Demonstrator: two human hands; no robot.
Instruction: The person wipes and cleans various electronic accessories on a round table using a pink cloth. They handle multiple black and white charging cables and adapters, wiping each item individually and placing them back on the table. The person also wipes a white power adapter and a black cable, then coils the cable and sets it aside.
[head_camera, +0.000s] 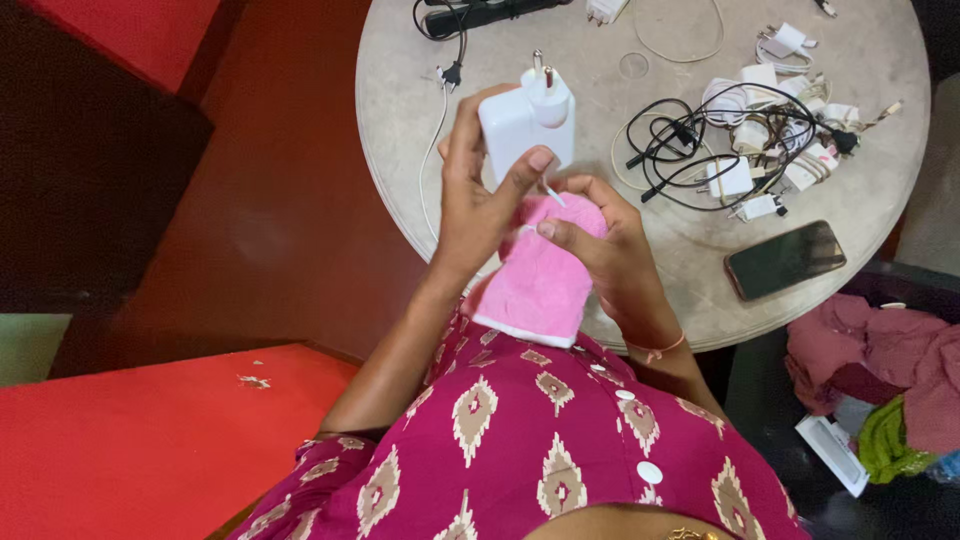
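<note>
My left hand (478, 190) grips a white square power adapter (522, 122) with a two-pin plug on top, held upright over the near edge of the round table (400, 110). Its thin white cord runs from below the adapter toward my right hand. My right hand (600, 245) holds a pink cloth (540, 285) with a white edge, pressed against the adapter's lower side, fingers pinching the cloth and cord.
On the table lie a tangle of black and white chargers and cables (745, 140), a dark phone (785, 259), a black power strip (480, 15) and a loose white cable loop (680, 40). Clothes (890, 370) are heaped at the right. Red surfaces (130, 440) lie to the left.
</note>
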